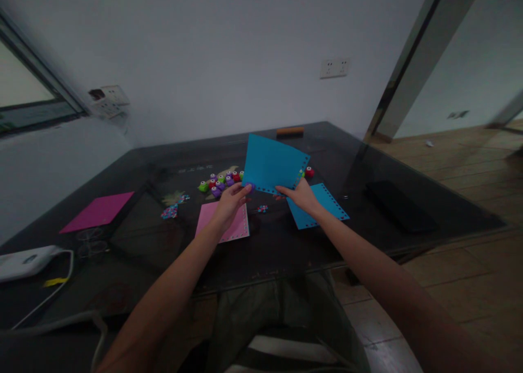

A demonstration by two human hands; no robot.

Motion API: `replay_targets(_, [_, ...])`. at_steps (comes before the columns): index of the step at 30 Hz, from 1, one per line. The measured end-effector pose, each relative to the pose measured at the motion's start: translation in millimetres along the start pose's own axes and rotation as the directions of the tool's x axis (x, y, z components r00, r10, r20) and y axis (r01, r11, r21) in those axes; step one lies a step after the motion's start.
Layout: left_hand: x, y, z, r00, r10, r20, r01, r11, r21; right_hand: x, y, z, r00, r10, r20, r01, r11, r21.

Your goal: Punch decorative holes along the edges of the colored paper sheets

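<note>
While a blue sheet point(272, 163) is held tilted up above a dark glass table point(286, 248), the left hand point(231, 199) pinches a small purple punch point(250, 187) at the sheet's lower left corner and the right hand point(302, 196) grips its bottom edge. Holes already run along the sheet's bottom and right edges; the top and left edges look plain, so the border seems about half done. Below the hands lie a second blue sheet point(327, 201) and a pink sheet point(239, 228), both dotted along their edges. A magenta sheet point(98, 211) lies well apart at left with no holes visible. More coloured punches point(220, 181) cluster behind, with paper scraps point(169, 212) nearby.
</note>
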State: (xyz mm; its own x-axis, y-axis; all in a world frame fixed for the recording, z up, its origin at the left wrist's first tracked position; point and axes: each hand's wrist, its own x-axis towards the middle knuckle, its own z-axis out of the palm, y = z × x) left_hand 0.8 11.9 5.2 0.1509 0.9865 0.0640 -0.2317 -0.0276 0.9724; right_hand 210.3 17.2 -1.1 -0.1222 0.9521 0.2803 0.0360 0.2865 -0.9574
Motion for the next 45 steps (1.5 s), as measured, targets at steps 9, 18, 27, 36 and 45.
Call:
replay_targets(9, [1.5, -1.8, -1.5, 1.000, 0.011, -0.008, -0.011, 1.000, 0.019, -0.8, -3.4, 0.9, 1.000, 0.013, 0.005, -0.013, 1.000, 0.005])
replay_targets(18, [2.1, -1.8, -2.0, 0.999, 0.009, -0.032, -0.007, 0.999, 0.053, -0.6, -1.6, 0.2, 1.000, 0.006, 0.019, -0.006, 1.000, 0.011])
replay_targets(27, [1.4, -1.8, -1.8, 0.999, 0.009, -0.041, -0.006, 0.998, 0.060, -1.8, -7.3, 1.0, 1.000, 0.016, -0.013, -0.016, 0.999, -0.036])
replay_targets(36, [2.0, -1.8, -1.5, 0.999, 0.013, -0.036, -0.011, 0.998, 0.061, -0.8, -2.3, 1.5, 1.000, 0.008, 0.006, -0.008, 1.000, -0.003])
replay_targets(45, [2.9, -5.0, -5.1, 0.999, 0.029, -0.024, -0.027, 0.996, 0.091, -0.8, -1.9, 0.5, 1.000, -0.007, 0.023, 0.007, 1.000, -0.006])
